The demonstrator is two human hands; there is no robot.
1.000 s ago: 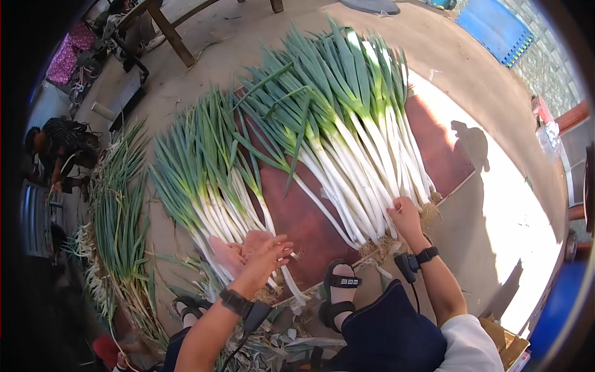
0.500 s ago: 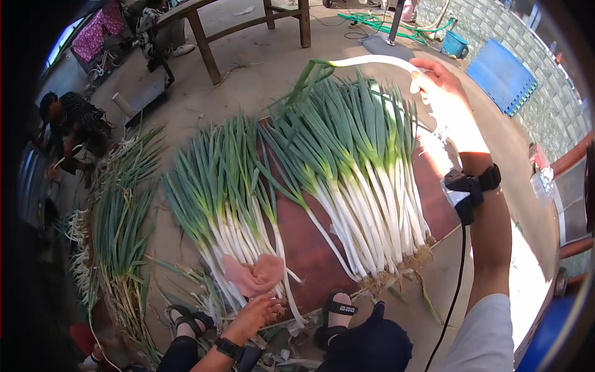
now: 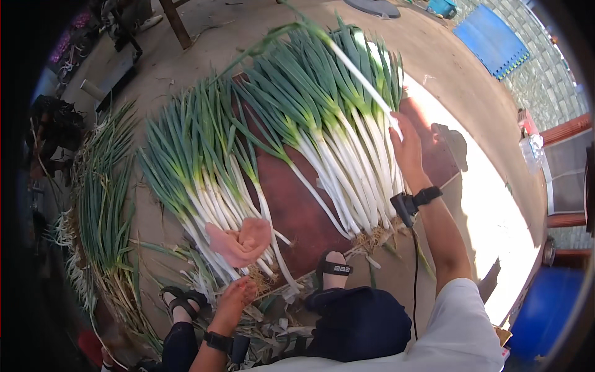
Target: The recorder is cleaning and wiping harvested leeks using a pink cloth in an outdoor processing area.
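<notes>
My right hand [image 3: 407,149] is closed round the white shank of a long green onion [image 3: 365,84], whose green leaves trail up and to the left. That onion slants above the right-hand bundle of green onions [image 3: 347,155], which lies with its roots toward me. A second bundle [image 3: 207,167] lies to the left, leaves pointing away. Across its white ends rests a crumpled pink cloth [image 3: 240,243]. Just nearer than the cloth is my left hand [image 3: 235,304], fingers stretched and holding nothing. Both bundles lie on a dark red board [image 3: 282,214].
A heap of untrimmed green onions [image 3: 105,217] lies on the left, with another person [image 3: 56,133] beyond it. My sandalled foot [image 3: 335,268] is at the board's near edge. A black cable [image 3: 416,266] hangs from my right wrist. A blue mat [image 3: 491,42] leans at the far right.
My right hand has come down and toward me with the onion, which now slants downward to the right. The view has shifted; the cloth still lies on the left bundle.
</notes>
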